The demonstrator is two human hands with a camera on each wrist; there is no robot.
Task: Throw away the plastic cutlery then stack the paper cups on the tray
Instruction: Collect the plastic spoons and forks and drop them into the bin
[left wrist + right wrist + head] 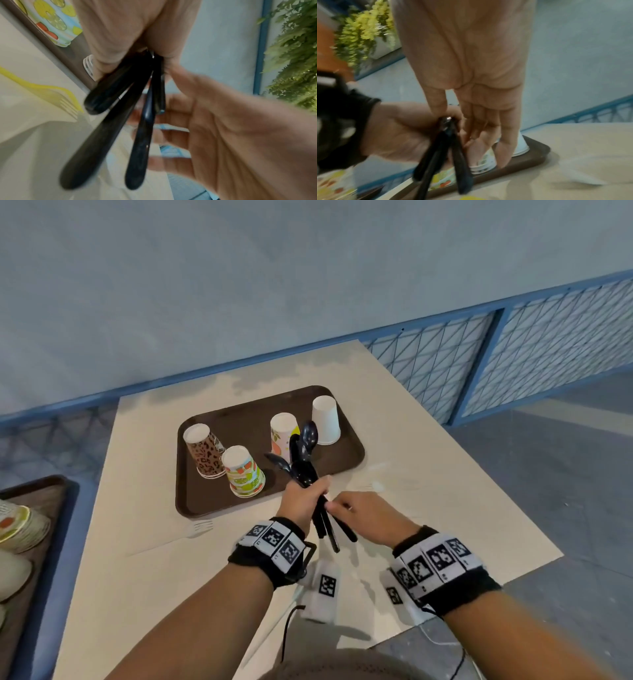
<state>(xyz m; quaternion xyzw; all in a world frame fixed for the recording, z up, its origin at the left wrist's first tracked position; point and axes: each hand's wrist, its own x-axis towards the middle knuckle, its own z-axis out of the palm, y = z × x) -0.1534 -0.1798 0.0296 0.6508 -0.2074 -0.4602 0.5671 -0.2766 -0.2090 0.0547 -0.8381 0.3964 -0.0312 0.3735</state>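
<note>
Four cups (pixel 243 470) sit on the tray (pixel 191 501). Near it, my left hand (pixel 303 499) squeezes black spoons (pixel 305 460); my right hand (pixel 359 515) pinches their handles. Loose fingers might drop some.

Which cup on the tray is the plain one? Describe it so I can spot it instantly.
Start at the brown tray on the beige table, where four upside-down paper cups stand. Go to the tray's far right corner: the plain white cup stands there, just beyond the black cutlery in the left hand. It alone carries no print; the other three are patterned.
</note>
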